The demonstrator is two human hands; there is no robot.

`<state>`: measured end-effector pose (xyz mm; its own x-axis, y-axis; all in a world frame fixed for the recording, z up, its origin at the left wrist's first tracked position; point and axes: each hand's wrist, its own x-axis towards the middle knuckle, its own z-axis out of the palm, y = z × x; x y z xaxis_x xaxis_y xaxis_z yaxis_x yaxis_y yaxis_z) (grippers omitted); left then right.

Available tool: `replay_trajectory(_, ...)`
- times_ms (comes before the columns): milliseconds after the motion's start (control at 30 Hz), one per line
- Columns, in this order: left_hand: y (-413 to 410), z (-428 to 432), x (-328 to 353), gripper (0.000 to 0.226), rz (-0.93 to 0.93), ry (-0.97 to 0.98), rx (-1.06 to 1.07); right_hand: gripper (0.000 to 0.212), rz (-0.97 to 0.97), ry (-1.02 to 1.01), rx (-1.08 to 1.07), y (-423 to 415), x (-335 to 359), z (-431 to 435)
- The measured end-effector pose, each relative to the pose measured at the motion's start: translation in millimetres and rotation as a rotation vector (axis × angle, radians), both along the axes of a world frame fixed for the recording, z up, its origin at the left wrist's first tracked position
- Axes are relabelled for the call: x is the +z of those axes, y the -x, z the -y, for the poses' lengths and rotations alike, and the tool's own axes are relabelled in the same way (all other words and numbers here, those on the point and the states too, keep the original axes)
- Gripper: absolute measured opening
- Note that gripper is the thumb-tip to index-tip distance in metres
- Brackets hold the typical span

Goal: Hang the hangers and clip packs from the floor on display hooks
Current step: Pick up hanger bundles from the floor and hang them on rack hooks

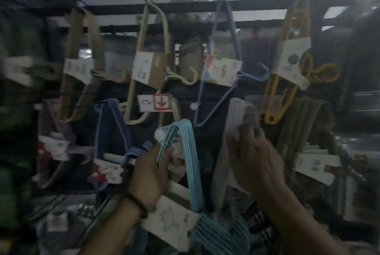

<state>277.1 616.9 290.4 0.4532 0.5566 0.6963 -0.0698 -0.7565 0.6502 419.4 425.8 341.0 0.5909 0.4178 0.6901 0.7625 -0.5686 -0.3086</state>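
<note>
1. The left hand [152,170], raised at 6 o'clock, had its grip closed round the top corner of the pale blue hanger pack [192,172].
2. The right hand [253,158], at 4 o'clock, back toward the camera, curled its blurred fingers [249,131] on a grey hanger pack [236,111].
3. The blue pack's card label [170,219] sat below the left wrist.

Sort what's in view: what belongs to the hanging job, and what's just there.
Job: left hand gripping the blue hanger pack; right hand holding the grey hanger pack; white hook tip.
Just there, already hung: beige hanger pack, purple hanger pack, yellow hanger pack, red arrow tag.
</note>
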Motion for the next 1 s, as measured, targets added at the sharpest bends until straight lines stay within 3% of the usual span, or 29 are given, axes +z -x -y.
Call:
replay_trajectory(133, 41.8, -17.5, -6.7, 0.026, 0.101, -0.013, 0.233, 0.068, -0.048, 0.158, 0.326, 70.1, 3.2, -23.5)
replay_trajectory(233, 82.0, -32.5, -1.6, 0.027, 0.153, 0.022, 0.323, 0.066, 0.003, 0.295, 0.524, 114.2, 3.3, -61.3)
replay_trajectory(433, 171.2, -95.2, 14.9, 0.02, 0.151, 0.045, 0.535, 0.047, 0.094, 0.338, 0.636, 193.3, 0.1, -169.6)
replay_trajectory(567, 234.8, -152.7, 24.2, 0.021, 0.149, 0.124, 0.502, 0.053, 0.061, 0.392, 0.642, 246.1, 11.3, -250.7)
replay_trajectory(667, 279.8, -194.3, 29.4, 0.01, 0.12, 0.137, 0.489, 0.05, 0.081, 0.429, 0.621, 288.6, 17.6, -316.4)
replay_trajectory(767, 319.6, -233.3, 19.4, 0.035, 0.071, 0.111, 0.493, 0.038, 0.107, 0.399, 0.604, 326.8, 22.0, -375.8)
replay_trajectory(900, 355.7, -281.4, 2.2, 0.077, -0.042, 0.06, 0.412, 0.043, 0.199, 0.369, 0.55, 360.0, 29.4, -436.9)
replay_trajectory(1000, 370.4, -312.5, -3.8, 0.086, -0.115, 0.061, 0.293, 0.046, 0.186, 0.327, 0.497, 367.4, 24.5, -464.7)
